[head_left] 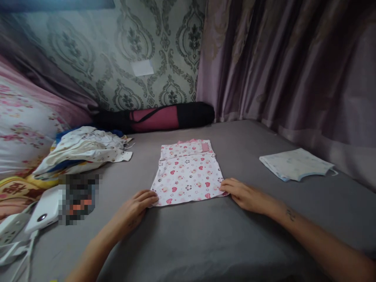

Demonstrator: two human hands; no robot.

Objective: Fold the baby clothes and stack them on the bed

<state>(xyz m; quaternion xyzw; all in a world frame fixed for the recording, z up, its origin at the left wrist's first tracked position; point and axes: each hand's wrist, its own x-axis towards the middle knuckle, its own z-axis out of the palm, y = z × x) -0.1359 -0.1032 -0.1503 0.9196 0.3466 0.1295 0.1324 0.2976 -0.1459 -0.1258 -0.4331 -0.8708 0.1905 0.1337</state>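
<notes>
A small folded garment [188,178], white with red hearts, flowers and little figures, lies flat on the grey bed sheet [194,243]. Its far end is folded over in a band, with a pink patch [205,147] at the right. At the near left corner, my left hand [143,200] has its fingers together and closed on the cloth. My right hand [237,192] pinches the near right corner between thumb and fingers. The undersides of both corners are hidden by my fingers.
A folded pale cloth item [296,164] lies at the right. Heaped clothes [88,149], a white power bank [47,207] and a power strip [13,229] with cables are at the left. A long black and maroon bag [158,117] lies along the wall, beside the curtain [249,58].
</notes>
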